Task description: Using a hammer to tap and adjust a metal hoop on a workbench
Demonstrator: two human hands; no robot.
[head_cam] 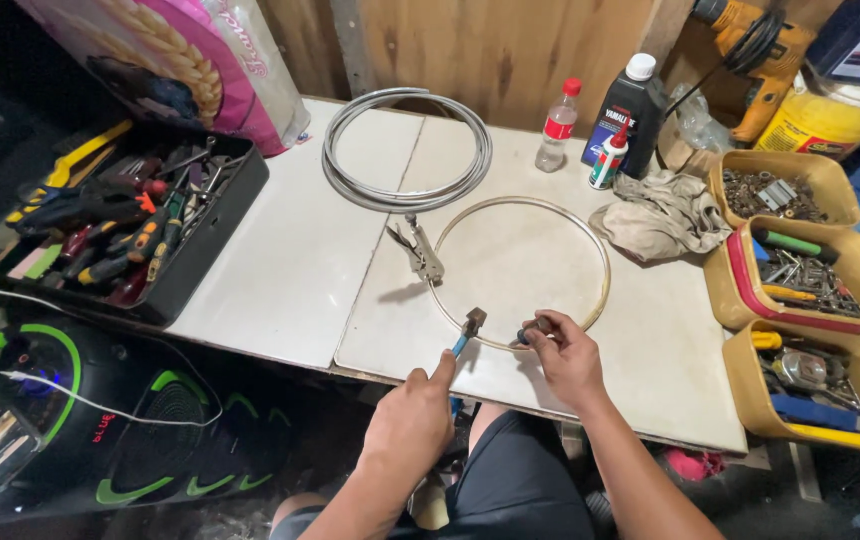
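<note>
Hammer (470, 325), blue-handled, is gripped by left hand (412, 420) with fingers clenched. Metal ring (605, 270) is laid flat on tabletop (290, 260); its near edge is pinched by right hand (567, 358). Locking pliers (418, 250) are clamped at its far-left rim. Step judged: hammering; steady holding is called for.

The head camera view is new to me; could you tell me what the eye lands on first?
A thin metal hoop lies mid-table, locking pliers clamped on its far-left edge. At its near edge the left hand holds a small hammer while the right hand pinches the hoop. A black tool tray sits left.
</note>
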